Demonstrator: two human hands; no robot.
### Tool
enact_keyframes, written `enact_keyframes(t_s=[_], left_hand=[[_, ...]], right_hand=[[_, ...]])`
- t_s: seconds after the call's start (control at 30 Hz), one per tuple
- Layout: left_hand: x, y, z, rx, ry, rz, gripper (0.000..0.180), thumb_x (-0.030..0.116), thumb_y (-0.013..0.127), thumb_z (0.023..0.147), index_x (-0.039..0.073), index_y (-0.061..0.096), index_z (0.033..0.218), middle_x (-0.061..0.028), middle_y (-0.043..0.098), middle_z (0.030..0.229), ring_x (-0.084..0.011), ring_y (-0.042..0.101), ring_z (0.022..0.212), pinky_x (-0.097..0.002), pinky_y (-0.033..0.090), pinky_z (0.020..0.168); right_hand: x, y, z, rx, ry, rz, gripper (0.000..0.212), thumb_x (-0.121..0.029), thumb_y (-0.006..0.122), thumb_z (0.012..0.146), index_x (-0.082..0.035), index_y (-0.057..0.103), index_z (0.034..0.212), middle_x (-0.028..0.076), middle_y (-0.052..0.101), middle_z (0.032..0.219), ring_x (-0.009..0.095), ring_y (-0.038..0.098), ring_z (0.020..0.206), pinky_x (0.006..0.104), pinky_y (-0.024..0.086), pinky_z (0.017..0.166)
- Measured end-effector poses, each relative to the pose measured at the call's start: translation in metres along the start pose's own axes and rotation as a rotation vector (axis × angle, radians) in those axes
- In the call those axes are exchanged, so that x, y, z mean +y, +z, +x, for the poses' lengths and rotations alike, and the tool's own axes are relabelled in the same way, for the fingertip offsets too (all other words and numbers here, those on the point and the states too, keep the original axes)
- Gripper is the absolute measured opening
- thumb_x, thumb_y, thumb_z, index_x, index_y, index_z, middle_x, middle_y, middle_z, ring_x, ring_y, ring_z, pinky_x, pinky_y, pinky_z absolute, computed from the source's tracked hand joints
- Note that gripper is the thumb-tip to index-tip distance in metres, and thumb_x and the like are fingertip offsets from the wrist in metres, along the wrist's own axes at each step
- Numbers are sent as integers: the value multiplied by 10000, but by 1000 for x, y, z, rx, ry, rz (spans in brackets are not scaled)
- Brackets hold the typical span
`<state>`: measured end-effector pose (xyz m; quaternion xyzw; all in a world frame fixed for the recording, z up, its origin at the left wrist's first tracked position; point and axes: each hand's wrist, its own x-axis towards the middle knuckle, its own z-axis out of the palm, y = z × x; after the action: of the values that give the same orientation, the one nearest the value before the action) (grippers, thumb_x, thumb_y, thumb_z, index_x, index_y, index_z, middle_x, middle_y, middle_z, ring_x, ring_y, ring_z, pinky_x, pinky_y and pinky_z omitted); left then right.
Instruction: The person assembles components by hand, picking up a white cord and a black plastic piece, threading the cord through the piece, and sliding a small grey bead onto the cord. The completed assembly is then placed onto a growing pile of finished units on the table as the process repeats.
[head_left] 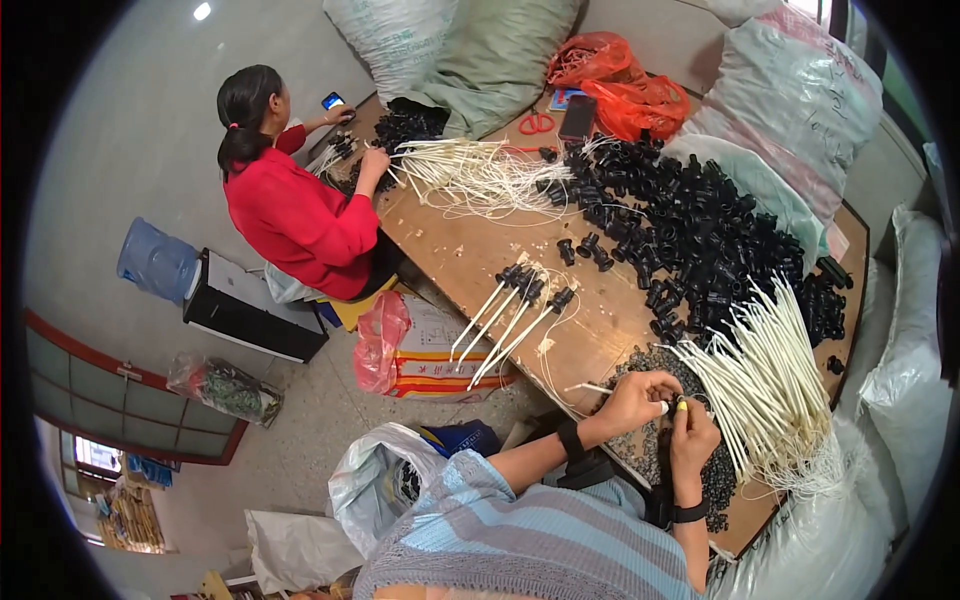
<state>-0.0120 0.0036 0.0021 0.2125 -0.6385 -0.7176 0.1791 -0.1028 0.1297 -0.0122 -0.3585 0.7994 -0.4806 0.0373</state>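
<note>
From behind the left fingers juts a whitish tube (seemingly straight).

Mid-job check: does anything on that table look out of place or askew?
Slightly. Several white tubes with black fittings jut past the front edge of the table, which looks a bit precarious. One lone black fitting also sits near the right edge, apart from the main pile.
</note>
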Motion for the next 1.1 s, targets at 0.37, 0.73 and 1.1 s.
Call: enact_keyframes(t_s=[0.37,0.73,1.1], left_hand=[[-14,-4,0,90,250,217,74,3,647,735,7,666,807,-30,622,773,-78,584,690,-236,475,615],[35,-12,9,-45,570,683,320,1,663,609,58,652,924,-84,618,875,-283,589,868,-370,476,778],[12,-15,6,-426,217,615,363,39,642,696,63,633,1059,-107,655,860,-246,613,695,-319,485,624]], right_hand=[[-20,-12,-9,-52,-272,-214,146,-86,633,847,-68,681,985,152,664,799,310,640,635,372,480,547],[-22,-42,9,-433,678,826,181,-58,626,874,-1,695,1032,-52,533,613,21,420,524,189,315,474],[-24,-54,-7,-112,-139,32,298,-9,605,781,-95,706,1048,47,615,611,197,570,479,308,421,457]])
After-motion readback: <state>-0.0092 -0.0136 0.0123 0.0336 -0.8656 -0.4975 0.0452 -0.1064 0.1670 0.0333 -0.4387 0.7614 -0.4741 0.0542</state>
